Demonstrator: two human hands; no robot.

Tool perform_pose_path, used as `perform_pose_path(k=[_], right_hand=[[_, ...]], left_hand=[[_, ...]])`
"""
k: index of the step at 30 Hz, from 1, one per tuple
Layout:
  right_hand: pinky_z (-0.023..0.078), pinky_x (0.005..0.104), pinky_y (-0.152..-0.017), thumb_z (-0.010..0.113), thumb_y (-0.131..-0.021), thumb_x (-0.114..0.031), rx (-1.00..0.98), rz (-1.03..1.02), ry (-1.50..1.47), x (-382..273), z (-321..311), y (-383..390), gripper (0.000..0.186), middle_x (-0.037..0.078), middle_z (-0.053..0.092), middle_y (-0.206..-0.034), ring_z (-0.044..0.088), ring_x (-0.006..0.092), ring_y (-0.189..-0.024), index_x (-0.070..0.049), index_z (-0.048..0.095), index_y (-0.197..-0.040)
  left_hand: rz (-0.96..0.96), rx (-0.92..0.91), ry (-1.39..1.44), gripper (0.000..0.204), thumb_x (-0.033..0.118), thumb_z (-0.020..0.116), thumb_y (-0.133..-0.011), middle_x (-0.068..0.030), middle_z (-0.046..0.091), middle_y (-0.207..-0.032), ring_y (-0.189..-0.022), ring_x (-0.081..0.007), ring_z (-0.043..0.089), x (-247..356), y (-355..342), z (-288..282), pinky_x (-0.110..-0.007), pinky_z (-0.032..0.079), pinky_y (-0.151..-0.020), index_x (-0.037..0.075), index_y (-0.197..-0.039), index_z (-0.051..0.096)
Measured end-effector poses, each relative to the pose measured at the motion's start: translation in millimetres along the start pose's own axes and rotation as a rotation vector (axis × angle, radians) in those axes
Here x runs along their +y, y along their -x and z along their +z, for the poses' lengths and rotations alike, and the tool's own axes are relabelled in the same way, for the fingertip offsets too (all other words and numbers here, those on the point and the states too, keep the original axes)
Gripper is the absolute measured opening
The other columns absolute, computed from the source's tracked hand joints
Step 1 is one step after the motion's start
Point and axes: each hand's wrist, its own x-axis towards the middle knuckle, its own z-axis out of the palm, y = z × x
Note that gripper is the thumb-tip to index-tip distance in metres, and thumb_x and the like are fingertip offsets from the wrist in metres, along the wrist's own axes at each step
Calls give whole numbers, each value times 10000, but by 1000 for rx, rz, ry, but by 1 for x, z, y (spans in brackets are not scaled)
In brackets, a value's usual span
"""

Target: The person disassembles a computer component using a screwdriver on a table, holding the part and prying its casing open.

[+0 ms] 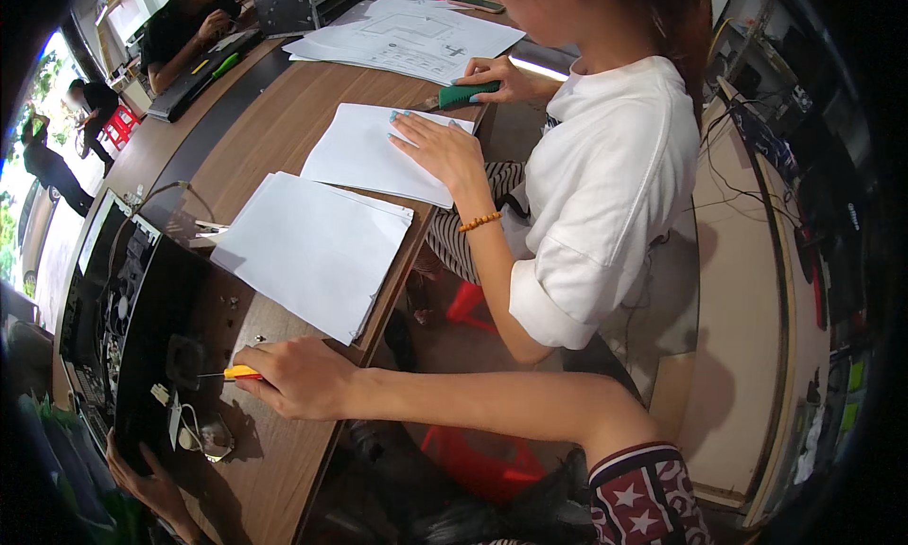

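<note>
My right hand is closed round a screwdriver with a yellow and red handle. Its thin shaft points left, toward a dark electronic casing standing tilted on the table, with circuit parts showing on its far side. At the lower left, my left hand grips the casing's near bottom edge; some of its fingers are hidden behind it. A cable with a white connector hangs by the casing, above a small roundish part on the wood. Small screws lie near my right hand.
White paper stacks lie on the wooden table. On my right, a co-worker in a white shirt rests one hand on paper and holds a green-handled tool. Another person sits at the far end. Red stools stand below.
</note>
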Motion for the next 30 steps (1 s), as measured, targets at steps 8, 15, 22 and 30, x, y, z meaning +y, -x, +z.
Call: perform_pose_path(k=[8, 15, 22, 30], right_hand=[[535, 427, -644, 645, -958, -217, 21, -11, 24, 3, 4, 0, 211, 148, 694, -873, 684, 346, -740, -24, 628, -1041], [541, 426, -645, 640, -961, -222, -2, 12, 25, 3, 2, 0, 212, 150, 698, -881, 686, 345, -735, -23, 631, -1032], [534, 429, -630, 638, -965, -230, -19, 37, 48, -2, -2, 1, 216, 150, 697, -869, 686, 343, -728, -23, 632, -1023], [534, 426, -631, 640, -962, -232, 23, -10, 58, 4, 4, 0, 210, 144, 699, -833, 686, 339, -707, -35, 636, -1031]], left_hand=[[12, 7, 36, 459, 112, 613, -948, -181, 585, -1327, -1267, -367, 518, 0, -1, -1, -471, 362, -1088, 26, -1391, 534], [-13, -5, 21, 464, 113, 615, -943, -177, 583, -1333, -1269, -365, 515, 7, -2, -5, -474, 349, -1098, 32, -1393, 535], [3, 2, 1, 461, 122, 613, -951, -175, 582, -1334, -1271, -367, 514, 4, 0, 0, -482, 353, -1092, 28, -1395, 533], [10, 8, 16, 461, 125, 612, -952, -172, 589, -1327, -1254, -368, 531, 8, -3, -2, -476, 369, -1077, 32, -1397, 533]])
